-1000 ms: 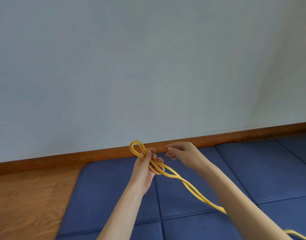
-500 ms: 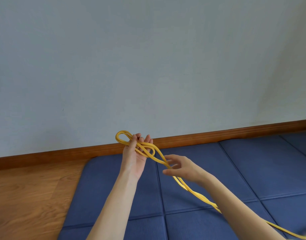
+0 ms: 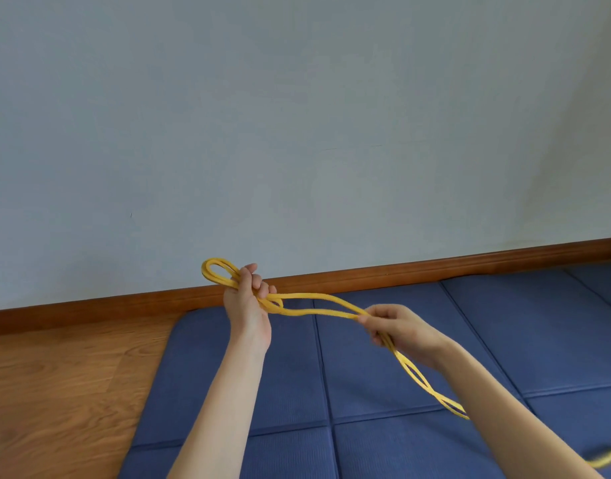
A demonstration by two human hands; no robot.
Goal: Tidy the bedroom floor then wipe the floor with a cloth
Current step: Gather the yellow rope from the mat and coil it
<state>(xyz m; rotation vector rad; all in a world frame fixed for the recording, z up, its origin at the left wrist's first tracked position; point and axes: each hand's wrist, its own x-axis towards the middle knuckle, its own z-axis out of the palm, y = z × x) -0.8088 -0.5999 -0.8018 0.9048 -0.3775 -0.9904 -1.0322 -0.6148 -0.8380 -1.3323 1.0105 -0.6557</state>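
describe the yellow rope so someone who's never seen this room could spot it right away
Below the pale wall and brown baseboard lies a blue padded mat. Above it, the left hand and right hand hold the yellow rope, looped and stretched between them. It is the only yellow thing here.

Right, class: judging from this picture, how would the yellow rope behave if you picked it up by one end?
Probably floppy: the yellow rope sags between the left hand and the right hand and bends into tight loops. Likely light, since curled fingers alone hold several loops. It seems apt to trail and twist, as the strands below the right hand cross each other.
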